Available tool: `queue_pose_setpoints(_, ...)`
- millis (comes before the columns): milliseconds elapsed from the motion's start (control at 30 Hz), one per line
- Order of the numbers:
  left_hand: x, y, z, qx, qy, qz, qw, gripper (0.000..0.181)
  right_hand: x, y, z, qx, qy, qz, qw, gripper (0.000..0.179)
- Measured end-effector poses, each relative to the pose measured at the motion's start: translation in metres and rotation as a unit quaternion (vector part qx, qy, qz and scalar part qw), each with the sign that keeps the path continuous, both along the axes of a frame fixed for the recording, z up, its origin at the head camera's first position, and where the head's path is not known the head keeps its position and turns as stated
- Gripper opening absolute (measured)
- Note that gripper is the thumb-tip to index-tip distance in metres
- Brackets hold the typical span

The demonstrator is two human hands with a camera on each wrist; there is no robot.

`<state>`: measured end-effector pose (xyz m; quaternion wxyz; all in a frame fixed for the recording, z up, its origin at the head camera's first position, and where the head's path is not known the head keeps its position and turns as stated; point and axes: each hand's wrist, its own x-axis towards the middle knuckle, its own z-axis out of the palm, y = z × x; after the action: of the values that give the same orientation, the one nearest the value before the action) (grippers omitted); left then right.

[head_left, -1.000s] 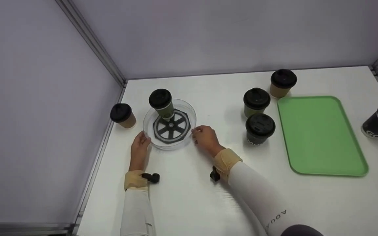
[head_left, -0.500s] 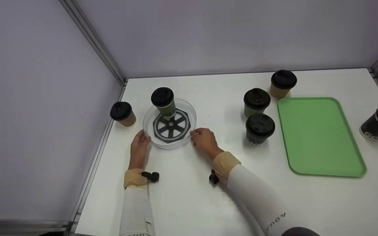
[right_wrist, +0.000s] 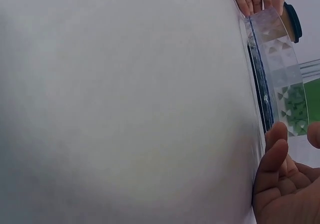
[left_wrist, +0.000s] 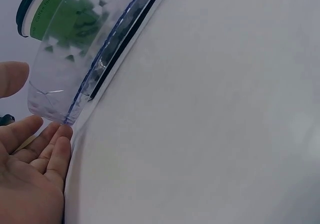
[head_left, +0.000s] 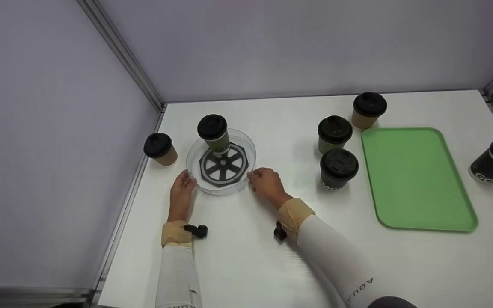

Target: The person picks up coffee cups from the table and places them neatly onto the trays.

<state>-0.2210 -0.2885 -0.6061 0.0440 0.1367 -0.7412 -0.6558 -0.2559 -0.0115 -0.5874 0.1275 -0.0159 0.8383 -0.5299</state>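
Observation:
A round clear turntable with a dark spoked base lies on the table. A lidded green paper coffee cup stands in it toward the back left. My left hand is at the turntable's front left, its fairly straight fingertips right at the clear side wall in the left wrist view and the thumb held apart. At the front right, my right hand holds the edge between thumb and curled fingers. Left of the turntable stands a brown lidded cup.
A green cup, a black cup and a brown cup stand right of the turntable. Beyond them lies a green tray, with a tall black cup at the far right. Walls border the table behind and left.
The green cup in the turntable has shifted slightly right, and my right hand slightly toward me and left. Over the last half second almost nothing has moved.

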Motion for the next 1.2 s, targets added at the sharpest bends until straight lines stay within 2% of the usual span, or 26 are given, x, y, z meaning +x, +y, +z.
queue_pose_setpoints(133, -0.001, -0.001, -0.001, 0.004, 0.011, -0.002, 0.9999, 0.056, -0.006, 0.007, 0.003, -0.011, -0.029, 0.004, 0.9995, 0.037)
queue_pose_setpoints(267, -0.001, 0.000, -0.001, 0.004, 0.011, -0.002, 0.9999, 0.055, -0.014, 0.013, 0.003, -0.020, -0.048, -0.008, 0.9986, 0.049)
queue_pose_setpoints(467, 0.001, 0.000, -0.002, 0.009, -0.002, -0.002, 1.0000, 0.056, -0.022, 0.017, -0.003, -0.044, -0.033, 0.000, 0.9985, 0.067)
queue_pose_setpoints(633, 0.001, 0.001, -0.001, 0.003, 0.001, 0.006, 1.0000, 0.054, -0.026, 0.014, -0.006, -0.043, -0.025, 0.024, 0.9984, 0.069)
queue_pose_setpoints(800, -0.003, 0.002, 0.001, -0.002, -0.006, -0.001, 1.0000, 0.055, -0.032, 0.015, -0.007, -0.038, -0.019, 0.027, 0.9987, 0.068)
queue_pose_setpoints(933, -0.003, 0.002, 0.007, 0.014, -0.021, -0.002, 0.9997, 0.055, -0.035, 0.016, -0.009, -0.075, -0.044, 0.028, 0.9958, 0.066)
queue_pose_setpoints(1033, -0.001, 0.003, 0.018, 0.019, -0.023, -0.009, 0.9995, 0.056, -0.036, 0.016, -0.010, -0.114, -0.061, 0.026, 0.9913, 0.062)
queue_pose_setpoints(1200, 0.007, 0.006, 0.034, -0.007, -0.024, -0.016, 0.9996, 0.055, -0.035, 0.012, -0.012, -0.127, -0.066, 0.030, 0.9893, 0.054)
